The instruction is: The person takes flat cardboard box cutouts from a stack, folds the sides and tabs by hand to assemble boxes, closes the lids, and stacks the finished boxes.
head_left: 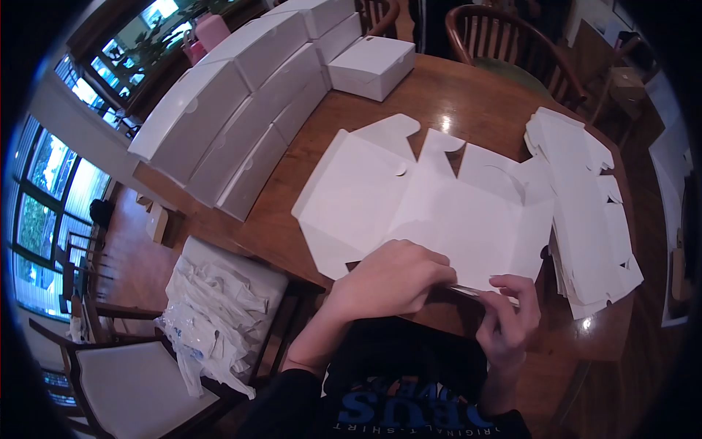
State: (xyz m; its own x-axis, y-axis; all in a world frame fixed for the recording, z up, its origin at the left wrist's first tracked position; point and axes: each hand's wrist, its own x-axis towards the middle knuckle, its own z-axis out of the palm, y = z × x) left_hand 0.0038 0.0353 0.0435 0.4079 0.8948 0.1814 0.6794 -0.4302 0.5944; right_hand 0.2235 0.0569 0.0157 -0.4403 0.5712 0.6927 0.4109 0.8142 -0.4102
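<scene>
An unfolded white cardboard box (453, 212) lies spread on the wooden table, with its cut tabs and crease lines showing. My left hand (398, 278) is closed at the box's near edge, with its fingers curled over the cardboard and the fingertips partly hidden. To its right, my right hand (508, 318) pinches the same near edge between thumb and fingers, where a narrow flap is raised. A pile of flat white box blanks (592, 212) lies beside the box on the right.
Folded white boxes (241, 95) stand stacked along the table's left side, and a single closed box (373, 66) sits at their far end. White plastic bags (212, 307) cover a seat at the lower left. Wooden chairs (504, 36) stand beyond the table.
</scene>
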